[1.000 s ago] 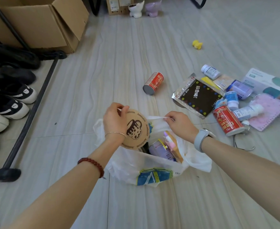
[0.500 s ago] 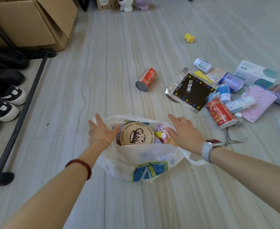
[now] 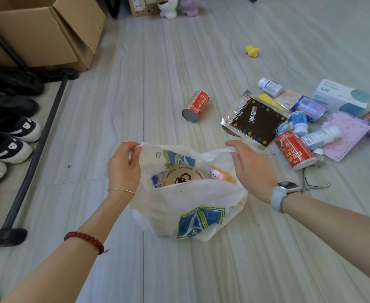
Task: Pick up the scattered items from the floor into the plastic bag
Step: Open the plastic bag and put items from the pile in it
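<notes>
Here both hands' fingers (image 3: 133, 147) pinch the plastic bag (image 3: 186, 200); cans (image 3: 196, 105) lie nearby.

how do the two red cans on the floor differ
The lone red can lies apart on bare floor, its silver end facing the camera. The red can by the pile touches a white bottle and looks larger, being nearer, its end turned away. Both lie on their sides, outside the plastic bag.

The white plastic bag (image 3: 186, 200) bears a blue-and-yellow logo; the black pouch (image 3: 255, 122) has coloured dots.
</notes>
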The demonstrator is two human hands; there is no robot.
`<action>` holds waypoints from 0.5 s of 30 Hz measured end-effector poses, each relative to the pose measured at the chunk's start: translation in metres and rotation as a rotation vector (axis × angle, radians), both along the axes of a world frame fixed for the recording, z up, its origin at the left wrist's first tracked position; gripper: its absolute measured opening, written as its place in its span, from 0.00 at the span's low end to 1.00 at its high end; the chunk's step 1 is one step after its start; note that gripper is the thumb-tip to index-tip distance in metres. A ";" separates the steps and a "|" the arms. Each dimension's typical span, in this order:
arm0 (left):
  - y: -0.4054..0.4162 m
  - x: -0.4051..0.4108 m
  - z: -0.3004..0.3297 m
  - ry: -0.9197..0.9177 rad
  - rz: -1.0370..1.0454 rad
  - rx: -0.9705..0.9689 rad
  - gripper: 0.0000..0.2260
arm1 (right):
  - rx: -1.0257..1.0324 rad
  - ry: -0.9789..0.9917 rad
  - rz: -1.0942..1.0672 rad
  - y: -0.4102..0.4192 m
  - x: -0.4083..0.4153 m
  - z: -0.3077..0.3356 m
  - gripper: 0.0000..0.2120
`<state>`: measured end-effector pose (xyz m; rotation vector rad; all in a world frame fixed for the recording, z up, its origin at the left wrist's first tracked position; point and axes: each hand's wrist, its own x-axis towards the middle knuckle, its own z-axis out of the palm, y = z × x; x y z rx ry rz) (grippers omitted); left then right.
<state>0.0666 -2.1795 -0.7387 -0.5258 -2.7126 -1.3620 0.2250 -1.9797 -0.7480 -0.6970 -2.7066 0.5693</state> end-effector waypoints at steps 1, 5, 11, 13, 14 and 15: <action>-0.003 0.001 -0.003 -0.009 -0.018 -0.095 0.09 | 0.105 -0.033 0.041 -0.001 0.002 -0.003 0.16; -0.007 0.014 -0.020 0.081 -0.105 -0.578 0.10 | 0.193 -0.526 0.224 0.002 0.016 -0.021 0.20; 0.051 0.025 0.002 0.343 -0.274 -0.563 0.21 | 0.098 -0.341 0.084 0.032 0.036 -0.017 0.34; 0.083 0.033 0.002 0.323 -0.348 -0.558 0.22 | 0.043 -0.195 -0.054 0.057 0.038 -0.018 0.31; 0.100 0.037 0.001 0.303 -0.383 -0.553 0.22 | 0.041 -0.169 -0.144 0.072 0.040 -0.021 0.27; 0.115 0.041 -0.001 0.296 -0.409 -0.542 0.22 | 0.043 -0.173 -0.234 0.086 0.043 -0.027 0.24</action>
